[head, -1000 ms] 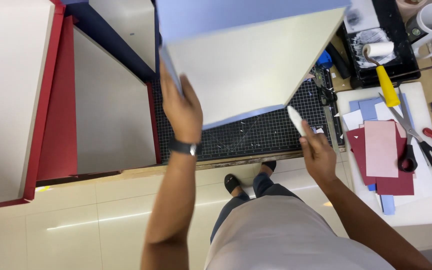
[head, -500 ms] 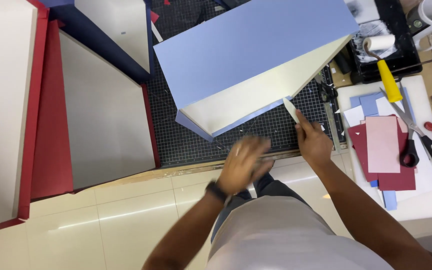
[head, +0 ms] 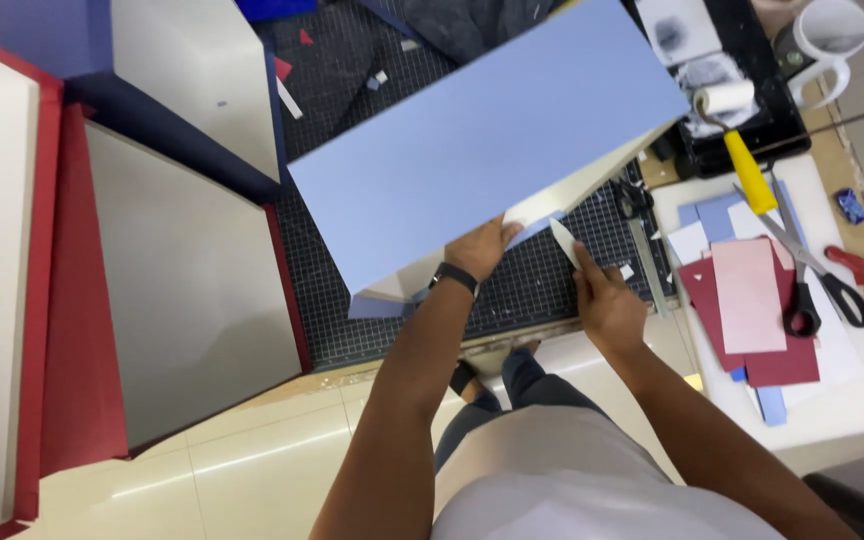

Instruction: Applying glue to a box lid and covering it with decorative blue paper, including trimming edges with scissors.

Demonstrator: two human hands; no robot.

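Far left: red-edged grey boards (head: 187,300), lying flat. Centre: black gridded cutting mat (head: 552,285) on the table, with a large blue-covered board (head: 482,150) tilted above it. Left hand (head: 480,247), fingers closed on that board's lower edge. Right hand (head: 604,300), just beside, closed around a white bone folder (head: 564,240). Right: red and pink card pieces (head: 752,300), scissors (head: 812,275), yellow-handled roller (head: 737,130), white mug (head: 832,35).
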